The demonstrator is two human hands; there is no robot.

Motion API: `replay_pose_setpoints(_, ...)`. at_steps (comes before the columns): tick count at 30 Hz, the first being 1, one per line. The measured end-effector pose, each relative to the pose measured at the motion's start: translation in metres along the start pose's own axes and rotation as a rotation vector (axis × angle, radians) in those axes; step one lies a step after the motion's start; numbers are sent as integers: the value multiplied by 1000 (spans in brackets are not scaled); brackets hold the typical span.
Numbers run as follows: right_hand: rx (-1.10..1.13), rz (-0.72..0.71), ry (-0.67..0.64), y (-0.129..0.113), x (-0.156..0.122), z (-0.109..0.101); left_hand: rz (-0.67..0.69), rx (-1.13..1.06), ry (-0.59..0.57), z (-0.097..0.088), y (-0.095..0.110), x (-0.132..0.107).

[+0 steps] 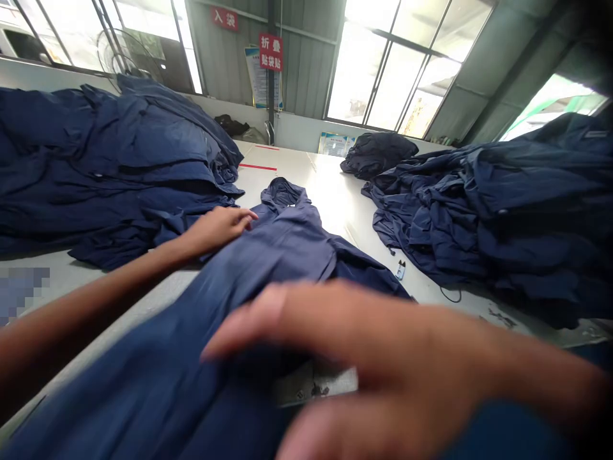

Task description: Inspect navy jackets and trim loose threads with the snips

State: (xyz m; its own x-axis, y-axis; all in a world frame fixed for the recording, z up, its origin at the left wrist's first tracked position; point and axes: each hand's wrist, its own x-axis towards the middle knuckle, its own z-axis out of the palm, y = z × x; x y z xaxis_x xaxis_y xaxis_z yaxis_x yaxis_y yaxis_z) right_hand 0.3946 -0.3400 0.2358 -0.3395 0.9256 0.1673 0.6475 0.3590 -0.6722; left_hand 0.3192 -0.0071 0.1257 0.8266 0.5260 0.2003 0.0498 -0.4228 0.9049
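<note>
Just below the right grip [373, 358] (blurred) lies a navy jacket [287, 249].

Navy hooded jacket [282, 255] (plain, slightly paler), darker navy clothing pile [96, 166], red wall sign [271, 51], white table [292, 172]
</note>
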Motion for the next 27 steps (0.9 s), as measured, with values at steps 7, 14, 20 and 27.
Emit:
replay_pose_setpoints(7, -193, -90, -26, 65, 3, 34, 266, 644, 71, -9, 3, 35)
replay_pose_setpoints(14, -606, 428, 315, 233, 15, 9, 442, 752, -288, 110, -37, 70)
replay_pose_setpoints(20, -615, 581, 111, 294, -28, 35, 294, 815, -462, 123, -99, 84)
replay_pose_setpoints(27, -641, 578, 68, 285, -37, 34, 263, 821, -413, 117, -107, 75)
